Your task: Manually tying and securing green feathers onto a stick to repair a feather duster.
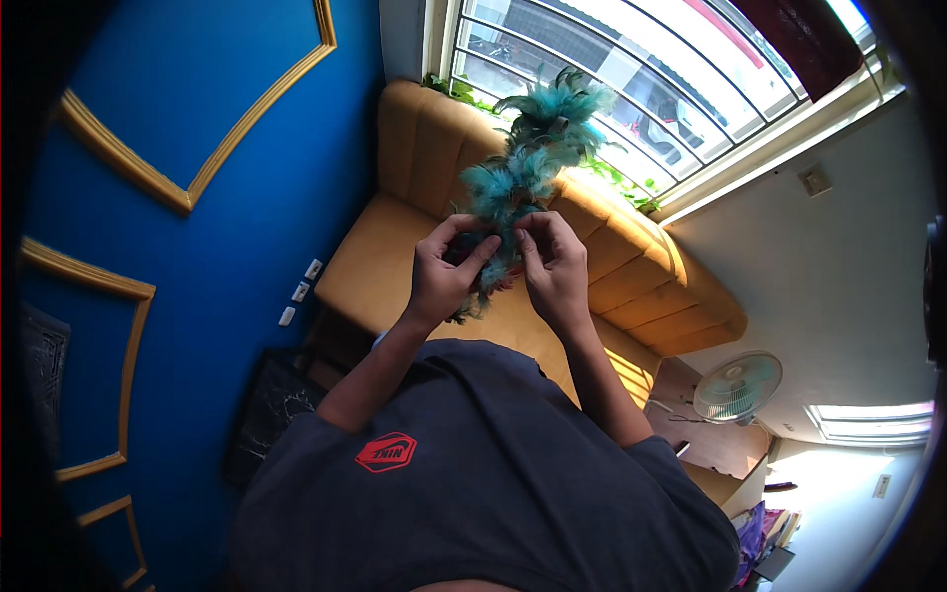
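Two hands [442, 281] [558, 281], feather garland [511, 180] apparently between

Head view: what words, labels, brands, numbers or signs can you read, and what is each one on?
Dark shirt: red angular emblem with lettering; I won't copy its wording.
Teal feather garland, held in the left hand and right hand: no lettering visible.
White wall fittings: any markings too small to read.

There are two hands [441, 281], one feather garland [528, 170], one sofa [385, 252], one fan [738, 387] and three gold frames [128, 161].
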{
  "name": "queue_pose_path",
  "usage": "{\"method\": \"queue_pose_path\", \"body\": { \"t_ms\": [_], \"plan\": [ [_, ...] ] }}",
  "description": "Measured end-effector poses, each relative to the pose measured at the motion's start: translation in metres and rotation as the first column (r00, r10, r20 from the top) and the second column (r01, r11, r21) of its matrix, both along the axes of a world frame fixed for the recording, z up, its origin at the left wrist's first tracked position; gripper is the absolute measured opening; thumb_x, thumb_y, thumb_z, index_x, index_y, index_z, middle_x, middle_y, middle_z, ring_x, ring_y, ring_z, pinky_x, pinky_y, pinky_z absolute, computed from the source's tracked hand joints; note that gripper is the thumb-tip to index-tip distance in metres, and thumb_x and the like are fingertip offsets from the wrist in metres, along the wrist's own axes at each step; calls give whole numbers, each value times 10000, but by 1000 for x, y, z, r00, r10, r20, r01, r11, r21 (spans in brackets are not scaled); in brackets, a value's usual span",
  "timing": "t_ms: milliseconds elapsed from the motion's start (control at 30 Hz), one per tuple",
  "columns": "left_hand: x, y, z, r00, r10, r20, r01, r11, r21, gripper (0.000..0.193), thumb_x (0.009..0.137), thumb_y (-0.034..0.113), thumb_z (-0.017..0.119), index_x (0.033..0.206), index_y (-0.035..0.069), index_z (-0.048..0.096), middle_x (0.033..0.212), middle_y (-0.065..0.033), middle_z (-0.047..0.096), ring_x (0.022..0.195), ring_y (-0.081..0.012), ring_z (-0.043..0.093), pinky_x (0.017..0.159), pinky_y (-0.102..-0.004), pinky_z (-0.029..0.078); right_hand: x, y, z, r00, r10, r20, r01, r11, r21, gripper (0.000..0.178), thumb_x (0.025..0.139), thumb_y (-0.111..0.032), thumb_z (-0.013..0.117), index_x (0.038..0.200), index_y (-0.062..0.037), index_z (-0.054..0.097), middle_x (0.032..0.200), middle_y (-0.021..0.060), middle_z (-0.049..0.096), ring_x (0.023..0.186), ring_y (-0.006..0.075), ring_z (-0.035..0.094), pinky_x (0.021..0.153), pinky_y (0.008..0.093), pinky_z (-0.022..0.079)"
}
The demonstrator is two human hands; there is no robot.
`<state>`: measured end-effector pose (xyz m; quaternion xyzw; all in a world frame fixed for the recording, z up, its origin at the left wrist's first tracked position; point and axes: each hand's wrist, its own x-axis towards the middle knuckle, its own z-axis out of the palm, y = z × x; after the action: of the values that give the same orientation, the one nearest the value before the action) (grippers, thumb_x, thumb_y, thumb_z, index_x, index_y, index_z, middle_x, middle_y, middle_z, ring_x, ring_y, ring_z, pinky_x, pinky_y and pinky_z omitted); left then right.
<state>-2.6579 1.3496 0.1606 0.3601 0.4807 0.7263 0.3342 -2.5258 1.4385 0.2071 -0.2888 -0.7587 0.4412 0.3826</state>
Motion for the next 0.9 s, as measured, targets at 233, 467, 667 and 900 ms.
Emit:
{"method": "queue_pose_path", "body": {
  "t_ms": [233,467,667,900],
  "plan": [
    [6,-21,9,1000,-11,27,12,999,-45,201,939,66,749,1116,-8,690,940,-46,737,835,-64,686,734,-232,556,5,-25,15,999,-34,18,28,964,263,95,920,30,670,999,29,617,892,131,613,715,241,653,632,336,522],
    [9,-33,20,1000,8,-20,-8,1000,-17,189,937,51,749,1104,-19,694,932,-49,743,817,-73,697,722,-234,563,10,-42,26,997,-53,60,31,948,318,117,911,39,667,1010,33,605,941,148,606,750,290,658,639,377,531],
    [10,-35,29,999,-48,17,49,998,-35,165,938,47,744,1078,-17,685,872,-43,739,772,-69,701,645,-232,554,9,-43,28,994,-91,67,56,912,406,119,903,64,659,1008,33,612,946,144,615,771,282,664,621,358,549],
    [7,-27,36,997,-78,-8,77,996,-34,178,932,47,749,1088,-12,685,841,-32,730,749,-68,699,644,-230,547,8,-38,38,987,-145,67,88,847,524,144,895,77,655,1025,33,612,973,166,607,808,352,655,662,407,538]
  ]
}}
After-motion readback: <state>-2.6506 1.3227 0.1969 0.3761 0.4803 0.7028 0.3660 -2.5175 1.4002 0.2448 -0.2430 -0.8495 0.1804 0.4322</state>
